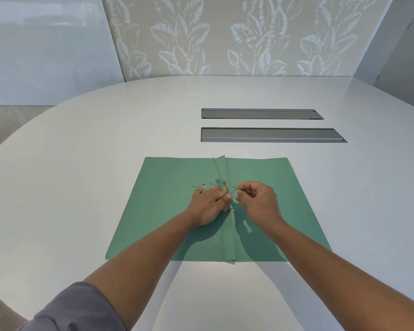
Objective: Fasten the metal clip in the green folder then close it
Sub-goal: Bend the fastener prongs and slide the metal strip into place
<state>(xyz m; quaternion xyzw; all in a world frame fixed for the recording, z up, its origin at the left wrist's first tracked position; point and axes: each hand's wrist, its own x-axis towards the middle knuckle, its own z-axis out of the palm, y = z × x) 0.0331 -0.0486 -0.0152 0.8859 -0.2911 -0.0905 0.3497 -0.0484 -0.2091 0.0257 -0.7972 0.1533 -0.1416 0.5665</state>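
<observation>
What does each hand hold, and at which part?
Right hand pinches the tip of a thin metal prong. Left hand presses the brass clip at the folder's spine.

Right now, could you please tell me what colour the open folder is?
Green, clearest in the head view: folder.

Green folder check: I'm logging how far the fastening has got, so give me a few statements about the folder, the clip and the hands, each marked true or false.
1. The green folder lies open and flat on the white table. True.
2. The right hand pinches a thin metal prong of the clip. True.
3. The left hand rests on the bare table, away from the folder. False: it presses down on the folder at the spine, by the brass clip bar.
4. A long metal prong rises from the spine towards the folder's far edge. True.
5. The folder covers one of the two grey table slots. False: both slots lie clear beyond its far edge.
</observation>
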